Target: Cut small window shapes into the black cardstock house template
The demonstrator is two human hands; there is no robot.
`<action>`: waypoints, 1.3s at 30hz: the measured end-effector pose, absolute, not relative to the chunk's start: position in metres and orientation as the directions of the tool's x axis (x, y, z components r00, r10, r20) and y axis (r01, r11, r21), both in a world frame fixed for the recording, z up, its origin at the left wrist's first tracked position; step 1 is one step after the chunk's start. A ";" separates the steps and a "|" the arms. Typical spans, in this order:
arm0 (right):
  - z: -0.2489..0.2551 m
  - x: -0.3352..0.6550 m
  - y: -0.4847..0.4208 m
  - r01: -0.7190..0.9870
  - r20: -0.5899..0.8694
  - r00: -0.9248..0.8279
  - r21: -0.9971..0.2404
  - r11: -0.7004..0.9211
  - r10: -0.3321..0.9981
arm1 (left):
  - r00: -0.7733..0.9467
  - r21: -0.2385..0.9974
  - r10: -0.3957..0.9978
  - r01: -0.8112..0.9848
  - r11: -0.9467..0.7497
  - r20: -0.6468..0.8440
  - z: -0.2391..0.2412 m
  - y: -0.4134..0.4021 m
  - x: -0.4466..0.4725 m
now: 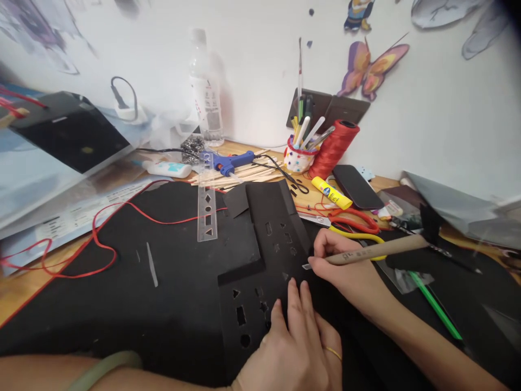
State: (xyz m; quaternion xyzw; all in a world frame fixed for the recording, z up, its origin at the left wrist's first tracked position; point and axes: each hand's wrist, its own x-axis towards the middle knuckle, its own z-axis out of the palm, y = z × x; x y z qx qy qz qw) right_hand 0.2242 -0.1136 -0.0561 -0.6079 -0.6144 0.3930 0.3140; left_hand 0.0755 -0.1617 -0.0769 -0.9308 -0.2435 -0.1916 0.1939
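Observation:
My right hand [345,263] is closed around a craft knife [378,250] with a pale wooden handle, its short blade pointing left just above or against a black card piece [268,212]. My left hand [295,342] lies flat on the lower part of this card, fingers stretched toward the blade. Small shapes are cut through or outlined on the card, among them triangles, a rectangle, a star and a circle. Whether the blade touches the card I cannot tell. A clear stencil ruler [207,212] rests to the left on the black mat [122,304].
Red cord [95,231] loops across the left side. Toward the back are a blue glue gun [234,162], thin wooden sticks [260,172], a pen cup [301,155], red thread spool [336,146], glue stick [331,193], phone [357,186] and scissors [354,220]. A bottle [207,98] stands by the wall.

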 end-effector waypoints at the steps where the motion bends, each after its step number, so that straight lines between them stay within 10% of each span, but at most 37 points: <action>1: -0.057 0.225 -0.114 0.509 -0.074 -0.066 -0.860 -0.031 0.995 | 0.809 -0.267 0.380 0.527 -0.807 0.448 -0.077 -0.162 0.075; 39: -0.063 0.222 -0.113 0.689 0.047 -0.129 -0.714 0.124 0.990 | 0.883 -0.417 0.338 0.455 -0.787 0.326 -0.067 -0.162 0.070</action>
